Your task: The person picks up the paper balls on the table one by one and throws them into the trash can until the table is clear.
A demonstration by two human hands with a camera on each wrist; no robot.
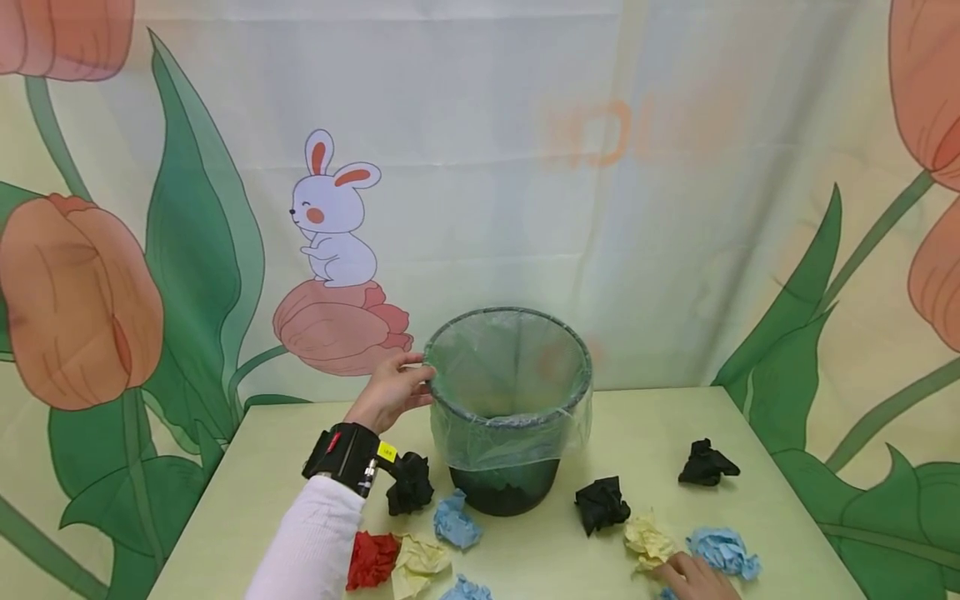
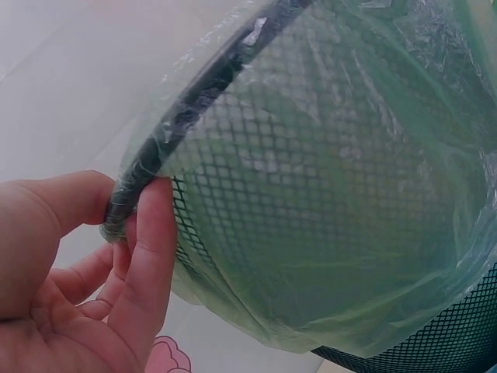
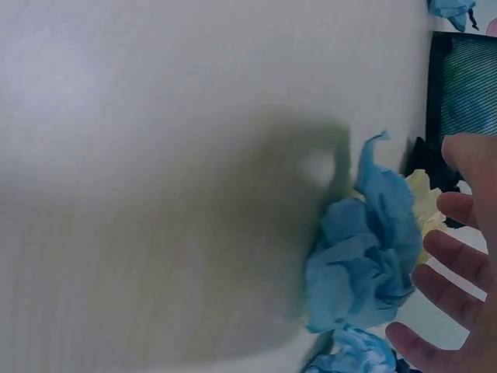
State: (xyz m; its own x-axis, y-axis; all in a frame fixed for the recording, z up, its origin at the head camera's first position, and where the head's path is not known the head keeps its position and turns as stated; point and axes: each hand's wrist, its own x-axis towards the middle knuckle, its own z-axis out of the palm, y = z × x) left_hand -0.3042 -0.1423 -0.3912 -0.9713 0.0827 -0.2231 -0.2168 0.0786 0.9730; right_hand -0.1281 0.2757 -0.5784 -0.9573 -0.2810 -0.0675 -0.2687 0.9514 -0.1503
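A black mesh wastebasket (image 1: 504,487) stands upright at the back middle of the table, lined with a clear plastic bag (image 1: 495,446) folded over its rim. My left hand (image 1: 392,390) pinches that rim on its left side; in the left wrist view the thumb is outside and a finger inside. At the front right, my right hand (image 1: 696,579) has its fingers spread beside a crumpled blue paper ball (image 3: 361,249). A crumpled yellow paper ball (image 1: 648,540) lies just beyond it, and another blue paper ball (image 1: 723,550) is to its right.
Black paper balls (image 1: 602,505) lie right of the wastebasket, one farther right (image 1: 707,463). On the left are a black ball (image 1: 410,483), a blue ball (image 1: 456,520), a red ball (image 1: 372,560) and a yellow ball (image 1: 418,565). A printed curtain (image 1: 480,208) hangs behind the table.
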